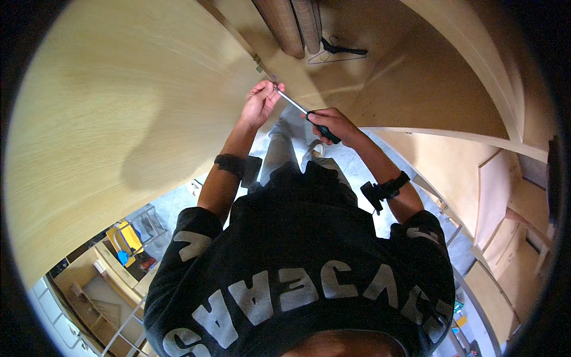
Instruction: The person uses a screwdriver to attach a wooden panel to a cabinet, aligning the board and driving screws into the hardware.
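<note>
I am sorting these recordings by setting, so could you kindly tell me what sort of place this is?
Probably a room where a wooden wardrobe is being fitted: a large pale door panel, clothes hangers inside, and a screwdriver held by the right hand while the left hand steadies its tip at the hinge.

Warm, bright light on the large pale wooden cabinet door; a soft-edged shadow lies on its lower middle. Door grain smears with blur toward its left. Strong fisheye bending, black vignette beyond it.

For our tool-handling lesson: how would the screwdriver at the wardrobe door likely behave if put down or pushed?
The screwdriver looks stiff: its metal shaft runs straight between the left hand and right hand. Its round shape suggests it may roll. The dark handle probably grips well.
</note>
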Motion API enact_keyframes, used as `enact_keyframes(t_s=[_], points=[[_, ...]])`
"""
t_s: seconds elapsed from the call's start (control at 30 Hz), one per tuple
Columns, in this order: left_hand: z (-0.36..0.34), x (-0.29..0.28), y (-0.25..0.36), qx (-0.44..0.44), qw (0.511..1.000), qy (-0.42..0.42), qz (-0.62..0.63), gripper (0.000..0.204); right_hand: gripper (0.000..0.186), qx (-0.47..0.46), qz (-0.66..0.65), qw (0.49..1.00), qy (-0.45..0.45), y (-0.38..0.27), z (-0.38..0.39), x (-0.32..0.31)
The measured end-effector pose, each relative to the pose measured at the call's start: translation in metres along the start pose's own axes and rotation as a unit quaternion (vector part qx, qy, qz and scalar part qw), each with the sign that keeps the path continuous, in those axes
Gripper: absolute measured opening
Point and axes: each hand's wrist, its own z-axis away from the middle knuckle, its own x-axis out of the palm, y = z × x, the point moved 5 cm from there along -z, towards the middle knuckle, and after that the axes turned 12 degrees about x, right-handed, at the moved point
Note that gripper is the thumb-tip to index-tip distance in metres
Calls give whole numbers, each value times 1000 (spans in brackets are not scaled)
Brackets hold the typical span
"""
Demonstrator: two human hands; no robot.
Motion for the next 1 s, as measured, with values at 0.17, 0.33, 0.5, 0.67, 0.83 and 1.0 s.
enact_keyframes(t_s=[0.17,0.33,0.5,0.67,0.83,1.0], points=[[1,-4,6,4,999,-18,-48,6,39,32,5,999,-28,2,-2,2],[-1,-4,16,5,976,-35,-217,4,39,76,-57,994,-61,4,0,5],[-2,1,11,50,986,4,-160,10,28,74,-87,993,-41,-6,-2,14],[-5,-13,-30,23,993,87,74,13,27,-27,143,981,132,-7,-13,2],[-5,-3,-40,38,982,101,156,12,25,-29,142,980,138,-3,-19,-2],[-10,-8,-43,41,966,159,199,11,24,-39,166,971,167,-7,-34,-6]])
